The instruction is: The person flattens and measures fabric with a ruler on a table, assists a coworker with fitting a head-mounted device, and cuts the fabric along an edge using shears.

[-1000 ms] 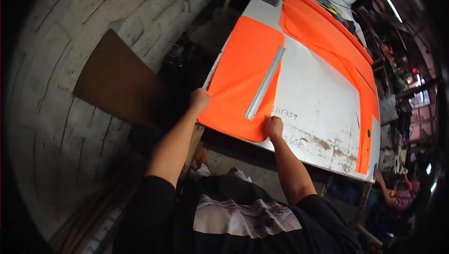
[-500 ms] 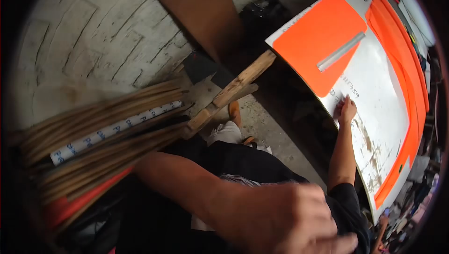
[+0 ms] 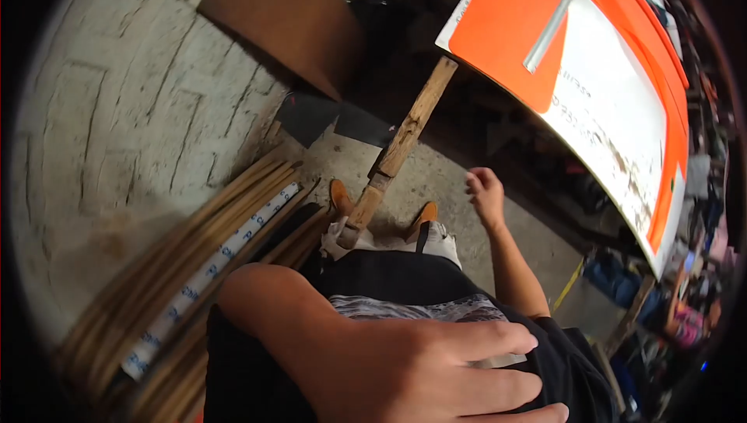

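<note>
My left hand (image 3: 443, 368) is spread in front of my black shirt (image 3: 405, 271), close to the camera. Its fingers are apart and nothing shows in them. To the right, my right hand (image 3: 487, 196) hangs in the air above the concrete floor, its fingers loosely bent and apart, with nothing visible in them. Beyond it lies a large white board (image 3: 603, 96) with handwritten numbers and brown smears. An orange sheet (image 3: 506, 30) covers its near-left part, and a short grey metal strip (image 3: 548, 34) rests on that sheet. Neither hand touches the board.
A rough wooden beam (image 3: 412, 123) runs from the board's corner toward my legs. Bundled brown strips (image 3: 257, 178) and a white printed tube (image 3: 210, 275) lie at left. A brown panel (image 3: 284, 14) leans by the brick wall (image 3: 117, 112). Another person (image 3: 689, 322) is at far right.
My right hand has left the white board and moved back over the floor. My left hand has shifted slightly left, fingers spread. The view has turned, and the board sits higher.
</note>
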`<state>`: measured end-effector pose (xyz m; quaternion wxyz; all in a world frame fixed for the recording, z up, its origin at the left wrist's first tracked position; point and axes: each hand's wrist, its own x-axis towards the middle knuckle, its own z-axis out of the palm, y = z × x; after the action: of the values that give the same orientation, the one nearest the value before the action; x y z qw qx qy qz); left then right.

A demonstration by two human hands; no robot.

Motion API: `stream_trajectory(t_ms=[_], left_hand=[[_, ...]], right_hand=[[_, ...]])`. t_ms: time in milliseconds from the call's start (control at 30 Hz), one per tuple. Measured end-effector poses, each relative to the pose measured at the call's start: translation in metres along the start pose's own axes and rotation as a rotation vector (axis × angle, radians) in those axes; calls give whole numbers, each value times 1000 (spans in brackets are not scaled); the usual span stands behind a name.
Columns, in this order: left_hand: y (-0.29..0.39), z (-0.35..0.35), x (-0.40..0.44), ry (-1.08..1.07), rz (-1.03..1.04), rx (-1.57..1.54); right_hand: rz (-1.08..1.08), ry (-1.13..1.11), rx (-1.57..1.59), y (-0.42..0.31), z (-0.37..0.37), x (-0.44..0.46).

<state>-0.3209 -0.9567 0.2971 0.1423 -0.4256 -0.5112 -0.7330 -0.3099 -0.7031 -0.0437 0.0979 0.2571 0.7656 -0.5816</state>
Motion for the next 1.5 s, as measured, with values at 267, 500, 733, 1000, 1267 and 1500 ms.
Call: stream_trajectory(t_ms=[267,500,733,1000,1267,1500], left_hand=[[17,-43,6,271,-121,-537],[44,-71,27,-385,-52,-505],[47,-116,63,-602,-24,-47],[19,-288,188,-532,230,458],[-50,-459,289,-111,189,435],[-158,-532,339,108,372,850]], right_hand=[[-359,122,-194,-53,151,-19],[-247,70,-203,-34,194,-57],[-364,208,-154,-19,209,-46],[-163,101,-159,-23,190,-44],[-529,809,111,-219,113,27],[-1335,818,-174,-595,57,107]])
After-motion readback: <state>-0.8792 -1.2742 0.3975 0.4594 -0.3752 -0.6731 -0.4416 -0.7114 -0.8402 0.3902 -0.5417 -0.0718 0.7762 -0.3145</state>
